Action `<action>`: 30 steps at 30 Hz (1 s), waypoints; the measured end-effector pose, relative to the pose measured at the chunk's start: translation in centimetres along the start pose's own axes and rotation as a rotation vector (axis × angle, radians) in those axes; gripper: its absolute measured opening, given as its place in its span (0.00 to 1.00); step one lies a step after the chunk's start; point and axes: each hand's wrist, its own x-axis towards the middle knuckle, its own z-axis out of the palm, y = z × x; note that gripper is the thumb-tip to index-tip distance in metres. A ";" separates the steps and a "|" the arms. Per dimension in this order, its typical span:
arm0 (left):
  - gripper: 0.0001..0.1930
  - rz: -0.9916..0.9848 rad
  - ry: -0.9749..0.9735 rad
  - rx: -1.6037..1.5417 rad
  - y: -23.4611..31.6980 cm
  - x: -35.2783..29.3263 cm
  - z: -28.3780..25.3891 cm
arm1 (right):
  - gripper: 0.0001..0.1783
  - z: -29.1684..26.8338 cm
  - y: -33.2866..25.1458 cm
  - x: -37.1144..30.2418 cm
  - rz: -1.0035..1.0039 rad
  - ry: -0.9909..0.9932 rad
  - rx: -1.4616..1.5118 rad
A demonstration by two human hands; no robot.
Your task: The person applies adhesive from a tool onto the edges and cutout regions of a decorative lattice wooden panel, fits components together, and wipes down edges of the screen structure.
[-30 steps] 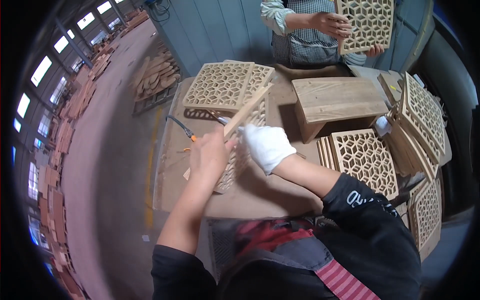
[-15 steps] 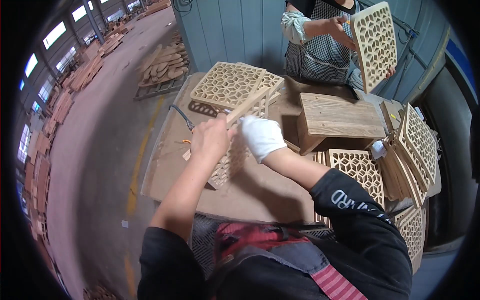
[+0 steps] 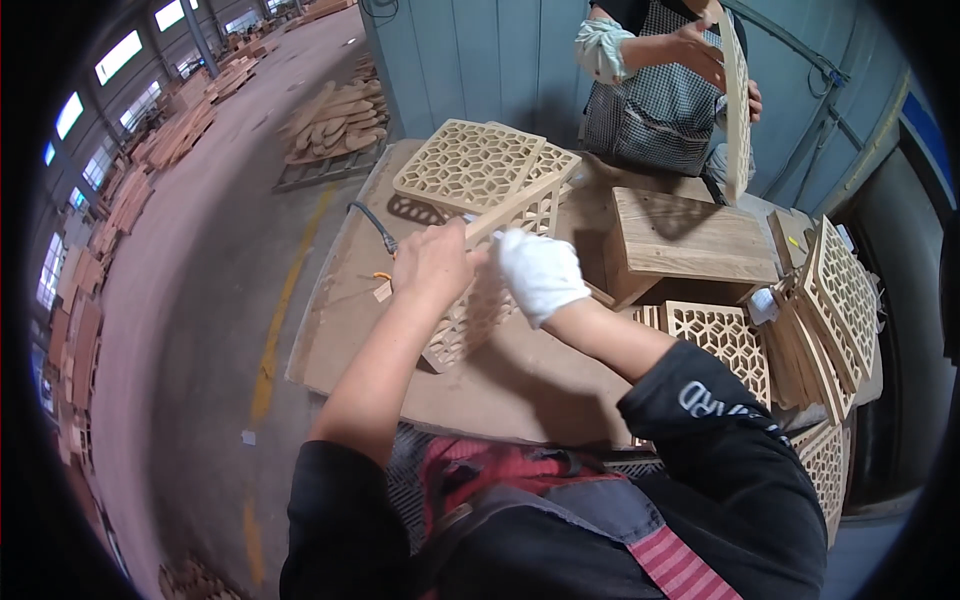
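Note:
A pale wooden lattice panel [image 3: 455, 338] stands tilted on edge on the table, its top edge slanting up to the right. My bare left hand [image 3: 432, 268] is closed over that top edge. Against the panel's near face is my right hand [image 3: 542, 277], in a white glove, its fingers curled; what they hold, if anything, is hidden. Behind the panel lie more lattice panels [image 3: 468, 163], stacked flat. To the left, a dark hose [image 3: 375, 226] ends beside my left hand, with a small orange piece [image 3: 382, 275] and a wood block [image 3: 383, 292] nearby.
Across the table a person in a checked apron [image 3: 650, 120] holds another lattice panel [image 3: 738, 120]. A wooden stool-like box [image 3: 690, 235] stands right of my right hand. More panels [image 3: 720, 340] and leaning panels [image 3: 840, 290] crowd the right side. Stacked wood pieces [image 3: 335, 122] sit on a pallet beyond.
The person across has turned their panel from face-on to nearly edge-on. My hands keep their places on my panel, while the whole view has shifted slightly.

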 end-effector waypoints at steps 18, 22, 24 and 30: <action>0.22 0.070 0.083 0.046 1.1 0.6 1.7 | 0.07 1.4 2.2 -0.4 0.065 0.054 0.009; 0.20 0.053 0.113 0.062 1.2 0.6 1.3 | 0.06 1.4 1.5 0.5 0.029 0.057 -0.009; 0.22 0.050 0.101 0.053 1.1 0.5 1.3 | 0.06 -0.5 2.0 -1.4 0.042 -0.038 -0.024; 0.23 0.067 0.089 0.065 1.5 0.7 2.0 | 0.08 1.0 1.8 0.0 0.011 0.103 0.043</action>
